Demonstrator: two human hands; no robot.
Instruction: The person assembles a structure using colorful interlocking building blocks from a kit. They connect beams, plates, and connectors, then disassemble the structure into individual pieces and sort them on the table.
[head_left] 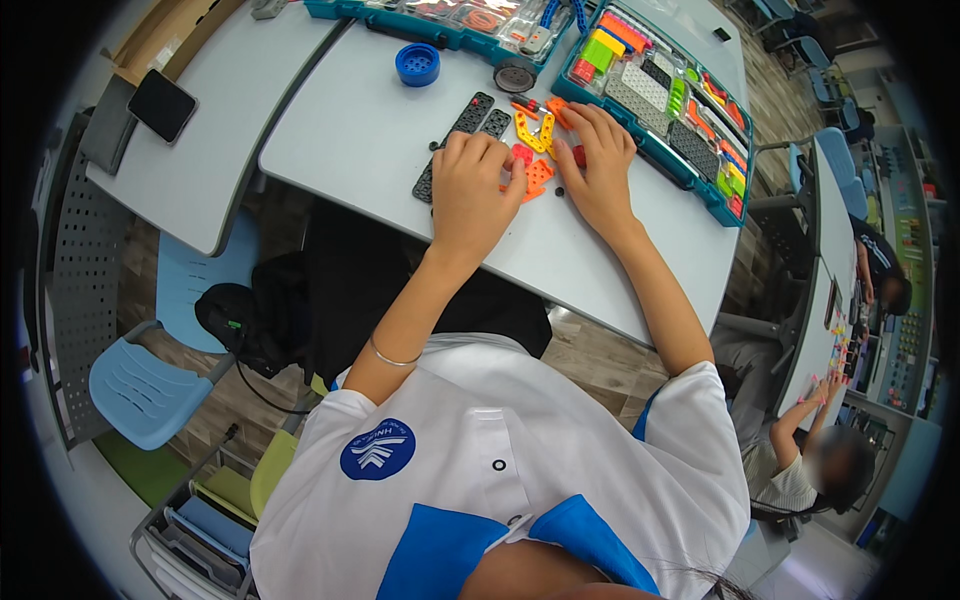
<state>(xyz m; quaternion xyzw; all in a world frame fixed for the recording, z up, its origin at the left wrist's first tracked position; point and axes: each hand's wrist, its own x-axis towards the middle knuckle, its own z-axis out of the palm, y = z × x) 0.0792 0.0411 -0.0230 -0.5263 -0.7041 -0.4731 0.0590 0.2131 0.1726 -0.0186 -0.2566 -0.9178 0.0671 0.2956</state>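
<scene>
My left hand (475,190) is over the near edge of the white table (350,170), its fingers curled down and the thumb drawn in. Whatever it pinches is hidden under the fingers. Beside it lie black perforated strips (470,118), partly covered by the hand. My right hand (600,165) rests on the tabletop, fingers stretched and thumb apart, next to a small orange piece (557,110) and a red piece (579,156). Between the hands are yellow angled construction pieces (533,132), a pink-red piece (521,154) and orange perforated plates (536,179).
A blue wheel hub (417,64) and a dark tyre (514,76) stand farther back. Open teal cases (660,95) of sorted parts line the far side. On the left table are a phone (162,106) and a grey case (108,128). Other people sit at the right.
</scene>
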